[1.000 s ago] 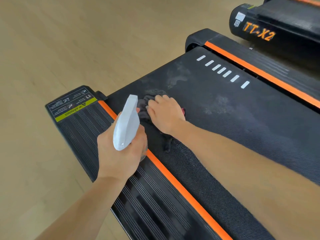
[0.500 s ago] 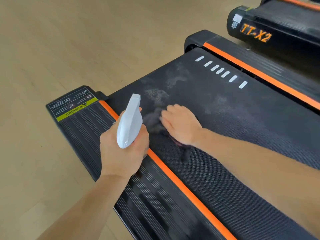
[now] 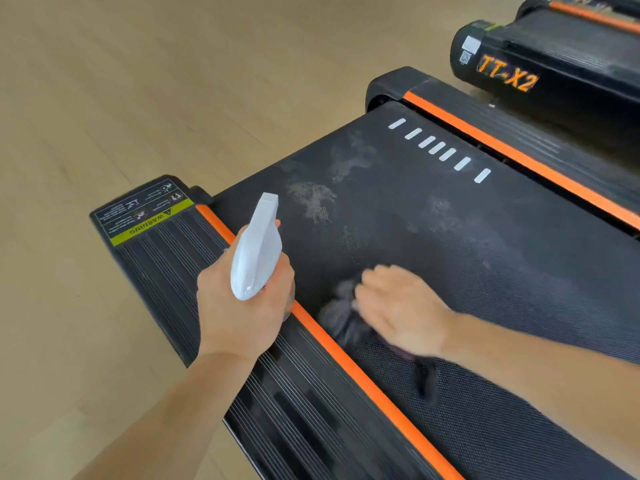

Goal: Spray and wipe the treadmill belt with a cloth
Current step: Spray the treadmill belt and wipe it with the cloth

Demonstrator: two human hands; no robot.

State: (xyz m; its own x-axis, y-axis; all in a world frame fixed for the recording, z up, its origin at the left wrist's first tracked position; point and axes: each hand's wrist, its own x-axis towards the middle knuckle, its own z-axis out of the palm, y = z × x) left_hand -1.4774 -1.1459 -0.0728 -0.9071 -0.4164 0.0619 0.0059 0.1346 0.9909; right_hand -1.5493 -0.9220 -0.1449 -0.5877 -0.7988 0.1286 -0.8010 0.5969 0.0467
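The black treadmill belt fills the middle of the head view, with pale damp smears near its far end. My right hand presses flat on a dark grey cloth lying on the belt close to the left orange stripe; the hand is motion-blurred. My left hand grips a white spray bottle over the left side rail, nozzle pointing away from me toward the belt's end.
The ribbed black left side rail carries a yellow warning label. An orange stripe borders the belt; another runs along the right rail. A second treadmill marked TT-X2 stands at the upper right. Wooden floor lies left.
My right hand has dragged the cloth toward me and rightward along the belt, uncovering a smeared patch where it was. The left hand keeps holding the spray bottle almost in the same place.
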